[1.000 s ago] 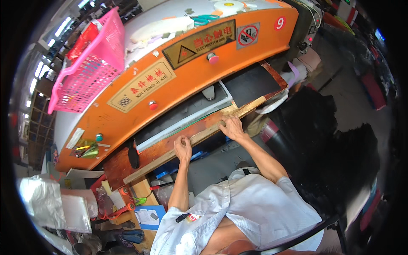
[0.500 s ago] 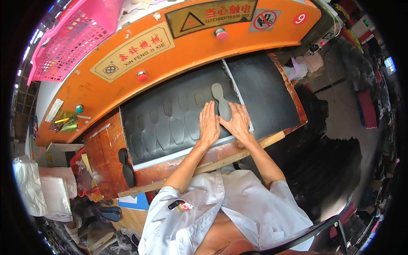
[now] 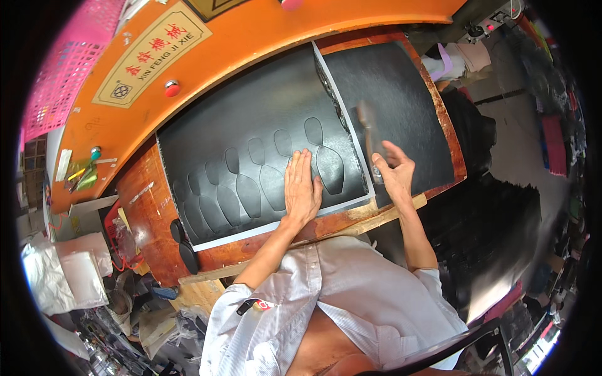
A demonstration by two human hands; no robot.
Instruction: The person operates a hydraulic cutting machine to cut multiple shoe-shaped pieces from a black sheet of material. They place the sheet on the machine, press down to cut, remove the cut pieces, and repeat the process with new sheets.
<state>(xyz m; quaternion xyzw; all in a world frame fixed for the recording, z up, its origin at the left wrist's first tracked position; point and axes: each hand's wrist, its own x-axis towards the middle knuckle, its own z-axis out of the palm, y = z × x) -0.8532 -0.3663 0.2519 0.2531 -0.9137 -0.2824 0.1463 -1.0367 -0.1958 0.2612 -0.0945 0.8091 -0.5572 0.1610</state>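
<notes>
My left hand (image 3: 301, 191) lies flat, fingers stretched out, on a black sheet (image 3: 263, 91) of leather-like material. Several sole-shaped outlines are cut in a row across the sheet. The outline at the row's right end (image 3: 329, 169) is just right of my left fingers. My right hand (image 3: 396, 172) is closed on a sole-shaped cutting die (image 3: 367, 128), smeared by motion. It is held on edge above the black cutting pad (image 3: 414, 81), to the right of the sheet. My right fingers are partly blurred.
An orange machine beam (image 3: 232, 37) with a red button (image 3: 172, 88) spans the far side. Two black sole pieces (image 3: 188, 255) rest at the wooden table's left (image 3: 147, 232). A pink basket (image 3: 66, 81) stands at the upper left. Plastic bags (image 3: 59, 276) lie at the left.
The cutting die has come off the sheet and moved right in my right hand. A cut outline now shows where it lay. My left hand stays flat on the sheet; the view has shifted.
</notes>
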